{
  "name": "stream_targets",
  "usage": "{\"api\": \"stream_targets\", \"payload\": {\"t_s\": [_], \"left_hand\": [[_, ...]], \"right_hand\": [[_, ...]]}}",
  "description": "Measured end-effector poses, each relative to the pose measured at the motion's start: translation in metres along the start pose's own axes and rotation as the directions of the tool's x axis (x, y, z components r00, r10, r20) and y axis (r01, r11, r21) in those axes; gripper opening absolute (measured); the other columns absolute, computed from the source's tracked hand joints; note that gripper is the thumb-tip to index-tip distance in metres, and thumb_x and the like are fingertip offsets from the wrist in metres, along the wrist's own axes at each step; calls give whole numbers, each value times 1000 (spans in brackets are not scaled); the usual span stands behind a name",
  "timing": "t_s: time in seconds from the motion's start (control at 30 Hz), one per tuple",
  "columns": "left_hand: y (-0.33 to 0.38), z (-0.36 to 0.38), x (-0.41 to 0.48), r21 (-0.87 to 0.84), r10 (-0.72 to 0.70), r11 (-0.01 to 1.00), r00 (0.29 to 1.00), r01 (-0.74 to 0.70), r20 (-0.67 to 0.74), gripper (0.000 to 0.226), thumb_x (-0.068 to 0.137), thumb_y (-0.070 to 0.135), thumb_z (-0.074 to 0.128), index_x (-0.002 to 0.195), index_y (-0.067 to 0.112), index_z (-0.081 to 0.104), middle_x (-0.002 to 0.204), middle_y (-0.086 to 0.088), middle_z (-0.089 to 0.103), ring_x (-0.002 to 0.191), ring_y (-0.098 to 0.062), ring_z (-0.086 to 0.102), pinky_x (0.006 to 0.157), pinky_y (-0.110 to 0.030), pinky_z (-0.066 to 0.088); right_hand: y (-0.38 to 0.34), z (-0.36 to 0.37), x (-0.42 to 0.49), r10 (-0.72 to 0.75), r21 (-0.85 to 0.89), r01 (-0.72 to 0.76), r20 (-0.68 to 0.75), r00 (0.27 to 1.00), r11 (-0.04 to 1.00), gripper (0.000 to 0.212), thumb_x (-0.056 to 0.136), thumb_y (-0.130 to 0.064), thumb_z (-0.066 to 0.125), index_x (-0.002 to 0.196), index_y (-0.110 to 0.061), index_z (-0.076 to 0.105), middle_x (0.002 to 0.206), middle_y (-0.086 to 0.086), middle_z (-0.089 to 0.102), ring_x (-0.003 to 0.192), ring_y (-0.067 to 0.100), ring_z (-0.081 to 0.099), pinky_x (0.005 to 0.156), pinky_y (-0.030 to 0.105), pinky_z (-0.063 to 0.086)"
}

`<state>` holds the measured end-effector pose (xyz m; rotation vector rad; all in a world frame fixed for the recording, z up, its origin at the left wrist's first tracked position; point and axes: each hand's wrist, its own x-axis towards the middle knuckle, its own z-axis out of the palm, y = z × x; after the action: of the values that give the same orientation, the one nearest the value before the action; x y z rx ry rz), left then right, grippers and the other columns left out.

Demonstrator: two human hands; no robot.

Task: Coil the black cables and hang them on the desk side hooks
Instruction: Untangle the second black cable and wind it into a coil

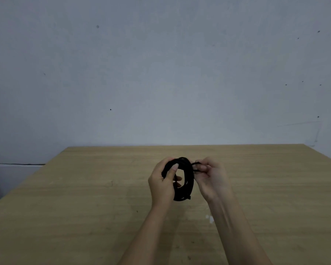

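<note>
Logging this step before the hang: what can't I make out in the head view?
All in the head view:
- Desk side hooks: none visible; the desk shows only its top.
- Coiled black cable: its left part is covered by the left hand.
- Loose end: its tip is hidden inside the right hand.

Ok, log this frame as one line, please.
stage: coiling | left hand: grips black cable coil | right hand: pinches loose end | coil over desk | hooks: not in view
</note>
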<state>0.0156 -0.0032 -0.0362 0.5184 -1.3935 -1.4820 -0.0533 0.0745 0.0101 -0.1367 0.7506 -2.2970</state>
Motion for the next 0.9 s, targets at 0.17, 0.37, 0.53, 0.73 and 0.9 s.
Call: {"api": "stream_targets", "payload": {"t_s": [0.17, 0.37, 0.53, 0.73, 0.9], "left_hand": [[-6, 3, 5, -18, -80, 997, 995, 79, -58, 26, 86, -3, 58, 84, 22, 67, 76, -4, 63, 60, -20, 58, 46, -25, 45], [-12, 4, 8, 416, 417, 834, 908, -363, -44, 31, 92, 31, 43, 105, 10, 61, 101, 7, 54, 92, -10, 51, 76, -17, 39], [-14, -9, -2, 637, 534, 602, 836, -482, 127, 58, 78, 42, 43, 119, 4, 57, 114, -6, 58, 96, -19, 47, 78, -30, 40], [1, -18, 3, 687, 231, 541, 871, -486, 434, 87, 56, 57, 48, 140, 39, 34, 121, 8, 39, 105, -12, 39, 71, -23, 34], [14, -3, 3, 843, 88, 420, 940, -336, 331, 54, 71, 39, 55, 124, 40, 45, 124, 12, 38, 108, -19, 40, 71, -25, 32]], "right_hand": [[4, 5, -11, 54, 81, -55, 9, 998, 995, 27, 86, 4, 34, 64, -9, 44, 38, -1, 28, 40, 10, 33, 85, 31, 48], [1, 16, -18, 19, -219, 9, 126, 992, 976, 32, 90, 0, 40, 60, -7, 50, 46, -4, 41, 48, 8, 52, 80, 33, 39], [10, 17, -14, -13, -311, 39, 86, 996, 949, 27, 89, 2, 48, 63, -4, 53, 47, -3, 44, 49, 9, 52, 70, 28, 44], [13, 15, -11, -51, -441, 52, 15, 999, 896, 19, 86, 2, 52, 68, -2, 54, 55, 2, 39, 54, 13, 42, 63, 28, 38], [19, 16, -12, -32, -487, 11, -35, 999, 873, 6, 86, 1, 51, 84, -3, 55, 59, 4, 38, 58, 14, 37, 59, 29, 29]]}}
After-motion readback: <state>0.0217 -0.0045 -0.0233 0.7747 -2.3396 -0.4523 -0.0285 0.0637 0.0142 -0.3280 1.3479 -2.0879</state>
